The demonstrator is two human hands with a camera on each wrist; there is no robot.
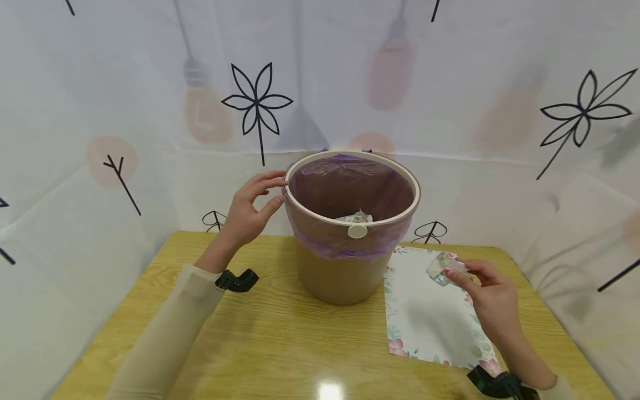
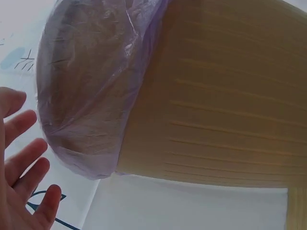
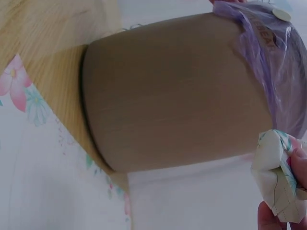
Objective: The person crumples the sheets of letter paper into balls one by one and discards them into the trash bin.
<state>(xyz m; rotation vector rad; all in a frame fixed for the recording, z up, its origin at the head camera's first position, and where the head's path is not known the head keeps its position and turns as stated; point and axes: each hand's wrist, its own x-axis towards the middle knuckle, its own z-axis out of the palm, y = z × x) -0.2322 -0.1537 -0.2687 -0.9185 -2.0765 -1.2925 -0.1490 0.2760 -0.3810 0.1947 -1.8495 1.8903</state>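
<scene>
A brown trash can stands on the table, lined with a thin purple plastic bag folded over its pale rim. Crumpled paper shows inside it. At the rim's left side is my left hand, fingers spread and loosely bent; in the left wrist view the fingers lie beside the bagged rim without gripping it. My right hand pinches a crumpled ball of floral paper between thumb and fingers, right of the can and above a flat sheet. The same crumpled ball appears close up in the right wrist view.
A flat floral-bordered paper sheet lies on the wooden table, right of the can. Behind the table hangs a white patterned cloth. The can's rim has a round pale button at its front.
</scene>
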